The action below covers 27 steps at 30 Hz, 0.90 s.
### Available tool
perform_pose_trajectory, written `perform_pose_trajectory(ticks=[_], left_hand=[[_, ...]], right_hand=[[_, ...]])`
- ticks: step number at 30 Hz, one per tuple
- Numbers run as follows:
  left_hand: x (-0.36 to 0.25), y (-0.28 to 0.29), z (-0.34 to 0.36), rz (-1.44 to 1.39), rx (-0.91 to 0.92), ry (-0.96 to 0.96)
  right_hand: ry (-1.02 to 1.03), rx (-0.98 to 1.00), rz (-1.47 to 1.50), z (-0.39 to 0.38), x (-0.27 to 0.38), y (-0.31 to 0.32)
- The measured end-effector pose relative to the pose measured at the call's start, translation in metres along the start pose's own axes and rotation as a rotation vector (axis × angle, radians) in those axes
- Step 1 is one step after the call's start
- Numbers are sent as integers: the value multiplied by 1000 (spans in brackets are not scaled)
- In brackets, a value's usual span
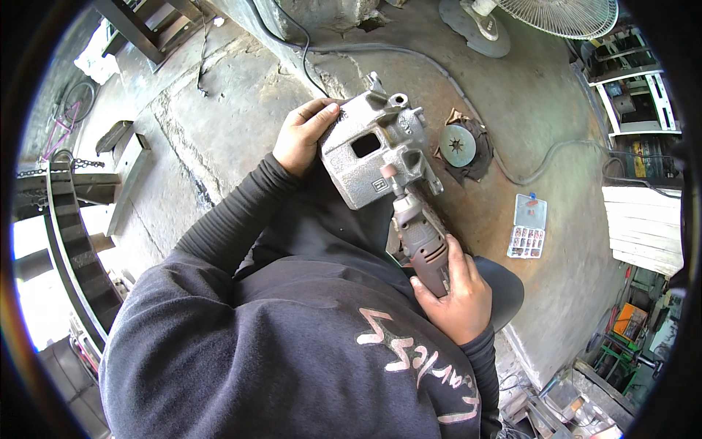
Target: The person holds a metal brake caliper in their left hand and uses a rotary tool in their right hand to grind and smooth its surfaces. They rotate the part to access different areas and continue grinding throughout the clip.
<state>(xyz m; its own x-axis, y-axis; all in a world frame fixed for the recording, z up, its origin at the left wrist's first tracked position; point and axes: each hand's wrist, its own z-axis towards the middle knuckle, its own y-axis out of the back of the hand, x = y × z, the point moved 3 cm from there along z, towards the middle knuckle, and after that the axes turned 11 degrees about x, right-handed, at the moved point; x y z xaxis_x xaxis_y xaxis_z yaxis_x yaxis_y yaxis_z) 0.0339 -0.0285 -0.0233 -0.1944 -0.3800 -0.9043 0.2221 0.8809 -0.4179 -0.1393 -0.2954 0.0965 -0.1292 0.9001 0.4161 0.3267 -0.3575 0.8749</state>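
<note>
A grey cast-metal brake caliper [349, 167] with a rectangular window is held up above my lap. My left hand [300, 137] grips its left edge, thumb on top and the other fingers partly hidden behind it. In my right hand [463, 295] is a brown and grey rotary tool [424, 245], its body pointing up and to the left. A small pinkish grinding stone [387, 170] on the tool's tip is over the caliper's lower right part, touching it or very close. Whether the stone is spinning cannot be made out.
On the concrete floor to the right lie a round disc [457, 145] on dark cloth and an open plastic case [528, 234] of small bits. A grey cable [541, 179] curves past them. A white fan [559, 14] stands at the far right; shelves line the right edge.
</note>
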Motion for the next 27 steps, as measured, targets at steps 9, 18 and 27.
perform_pose_trajectory(ticks=[9, 18, 27], left_hand=[[-2, -1, -2, -18, -14, -19], [-4, -5, -3, 23, -5, -18], [-3, -5, -2, -24, 15, -31]], right_hand=[[-39, 80, 24, -11, -2, 3], [19, 1, 0, 7, 0, -4], [4, 16, -21, -14, -1, 3]])
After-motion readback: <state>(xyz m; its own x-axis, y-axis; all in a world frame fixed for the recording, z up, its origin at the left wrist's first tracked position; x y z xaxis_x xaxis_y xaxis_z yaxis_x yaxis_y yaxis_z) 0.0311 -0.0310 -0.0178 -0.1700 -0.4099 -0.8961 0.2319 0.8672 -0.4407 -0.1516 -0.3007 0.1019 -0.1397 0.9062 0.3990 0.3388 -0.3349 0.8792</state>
